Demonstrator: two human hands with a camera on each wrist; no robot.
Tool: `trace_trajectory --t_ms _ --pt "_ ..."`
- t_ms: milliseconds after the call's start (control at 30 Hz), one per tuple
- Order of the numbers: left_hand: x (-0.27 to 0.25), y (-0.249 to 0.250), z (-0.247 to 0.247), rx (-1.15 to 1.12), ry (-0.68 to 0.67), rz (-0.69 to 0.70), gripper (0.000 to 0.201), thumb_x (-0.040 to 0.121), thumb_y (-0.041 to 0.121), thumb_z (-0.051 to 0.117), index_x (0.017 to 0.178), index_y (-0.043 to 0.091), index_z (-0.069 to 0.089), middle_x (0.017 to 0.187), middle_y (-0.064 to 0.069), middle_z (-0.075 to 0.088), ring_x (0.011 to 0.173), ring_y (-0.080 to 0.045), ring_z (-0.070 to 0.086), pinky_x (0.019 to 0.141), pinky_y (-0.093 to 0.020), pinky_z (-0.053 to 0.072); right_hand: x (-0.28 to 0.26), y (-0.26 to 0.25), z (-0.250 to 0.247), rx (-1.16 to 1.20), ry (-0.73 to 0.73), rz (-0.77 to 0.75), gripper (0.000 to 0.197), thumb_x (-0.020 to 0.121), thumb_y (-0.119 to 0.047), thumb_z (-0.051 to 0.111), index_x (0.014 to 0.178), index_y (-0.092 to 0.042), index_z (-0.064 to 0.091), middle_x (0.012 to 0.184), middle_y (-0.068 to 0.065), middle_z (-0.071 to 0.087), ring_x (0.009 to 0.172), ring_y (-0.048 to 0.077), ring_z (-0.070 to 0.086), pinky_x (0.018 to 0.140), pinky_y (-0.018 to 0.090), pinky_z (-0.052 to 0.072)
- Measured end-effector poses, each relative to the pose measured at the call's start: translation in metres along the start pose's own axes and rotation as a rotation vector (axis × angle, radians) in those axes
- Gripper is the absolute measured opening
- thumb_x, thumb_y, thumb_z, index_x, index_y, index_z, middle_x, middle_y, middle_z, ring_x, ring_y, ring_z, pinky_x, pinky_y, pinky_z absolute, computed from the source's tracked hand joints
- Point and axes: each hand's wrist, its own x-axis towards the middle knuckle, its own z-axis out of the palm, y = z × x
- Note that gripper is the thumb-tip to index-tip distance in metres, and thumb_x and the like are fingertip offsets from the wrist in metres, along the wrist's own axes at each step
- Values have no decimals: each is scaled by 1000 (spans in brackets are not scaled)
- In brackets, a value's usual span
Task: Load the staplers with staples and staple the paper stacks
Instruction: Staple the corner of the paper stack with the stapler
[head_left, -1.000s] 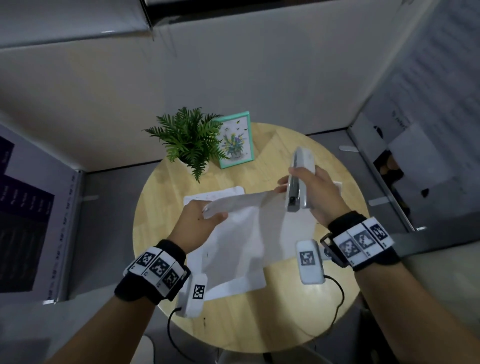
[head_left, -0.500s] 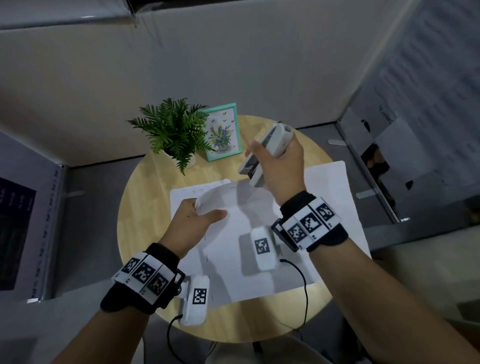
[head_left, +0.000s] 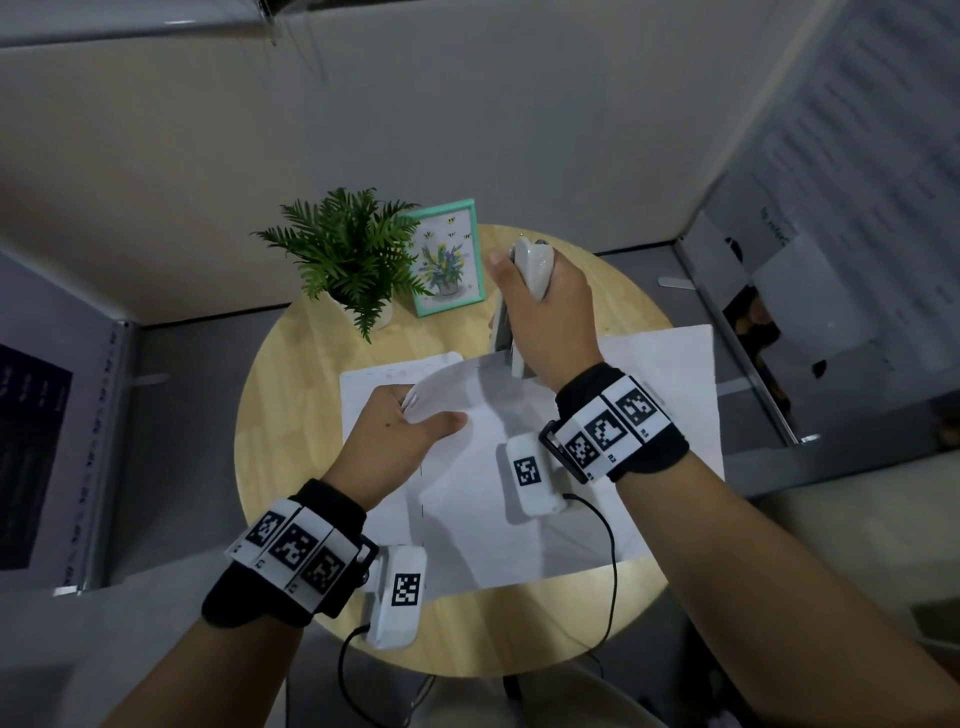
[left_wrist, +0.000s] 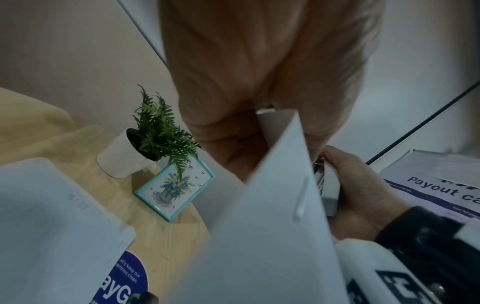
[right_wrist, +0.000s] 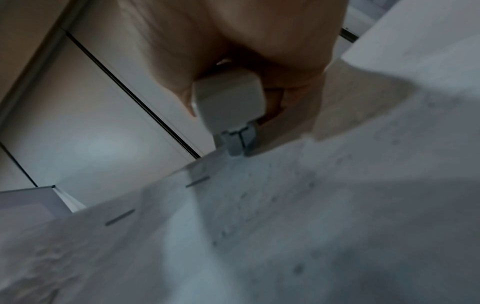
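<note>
My right hand (head_left: 540, 306) grips a white stapler (head_left: 530, 262) upright, nose down at the far edge of a white paper stack (head_left: 498, 436). In the right wrist view the stapler (right_wrist: 228, 102) touches the paper stack (right_wrist: 285, 216) edge, and two staples (right_wrist: 197, 182) sit along that edge. My left hand (head_left: 410, 423) pinches the lifted top-left corner of the stack between thumb and fingers. The left wrist view shows the raised paper stack (left_wrist: 259, 226) with a staple (left_wrist: 301, 197) in it, and the stapler (left_wrist: 330, 185) behind it in my right hand.
The round wooden table (head_left: 291, 426) carries a potted fern (head_left: 348, 254) and a teal picture frame (head_left: 449, 257) at the back. A second paper stack (head_left: 670, 384) lies at the right, another sheet (head_left: 363, 384) under the left. Grey walls stand close behind.
My right hand has turned the stapler from tilted in the air to upright, nose down on the paper's far edge. The left hand keeps holding the lifted corner.
</note>
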Motion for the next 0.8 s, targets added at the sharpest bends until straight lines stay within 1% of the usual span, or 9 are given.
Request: trace_trajectory --t_ms 100,167,267,367,433,567,700,767,800 --pt "0 2 1 37 9 21 29 84 14 69 90 -12 61 72 -12 49 62 -23 45 59 -31 35 1 1 1 8 24 -18 31 85 -46 59 80 -15 60 64 -10 56 62 13 56 63 31 48" --pt "-1 2 2 63 1 40 28 86 11 67 88 -15 57 69 -11 44 60 -21 38 55 -26 31 1 1 3 9 33 -22 34 85 -46 59 78 -14 59 62 -10 54 61 13 53 62 32 47" --pt "-4 4 4 108 -7 58 26 87 4 65 74 -14 52 63 -12 37 51 -16 34 46 -17 28 -1 3 6 20 45 -24 31 87 -43 59 72 -16 55 59 -11 51 56 9 50 57 29 44" --pt "-4 2 4 111 -28 55 23 87 7 65 80 -13 57 66 -12 48 56 -16 47 56 -24 38 -3 7 7 49 62 -13 28 89 -36 63 67 -25 49 57 -14 48 50 -2 46 54 17 38" --pt "-5 1 3 114 -46 52 26 87 12 66 92 -13 61 75 -11 54 67 -21 50 64 -31 38 -6 9 7 69 67 -6 28 89 -34 64 67 -25 47 58 -15 47 49 -3 46 54 15 37" --pt "-7 0 4 117 -54 44 23 85 13 66 93 -8 64 77 -10 55 70 -20 50 66 -32 38 -11 11 8 86 80 -23 34 88 -30 65 63 -30 41 56 -15 42 47 -3 42 52 13 35" --pt "-9 0 4 155 -37 35 17 87 9 66 87 -7 66 69 -17 54 62 -19 50 56 -24 39 -12 13 9 99 48 13 35 89 -32 63 62 -30 41 52 -14 44 49 1 40 56 21 36" --pt "-9 0 3 167 -35 20 13 87 10 67 89 -2 70 76 -28 64 64 -22 57 58 -27 43 -13 14 7 133 9 77 33 91 -33 61 62 -31 45 48 -17 50 52 3 45 59 26 40" --pt "-10 0 1 172 -32 11 11 87 10 67 90 1 71 81 -26 68 65 -22 61 59 -28 45 -12 16 5 170 -10 117 30 91 -34 60 63 -32 49 51 -19 55 55 5 51 61 31 45"
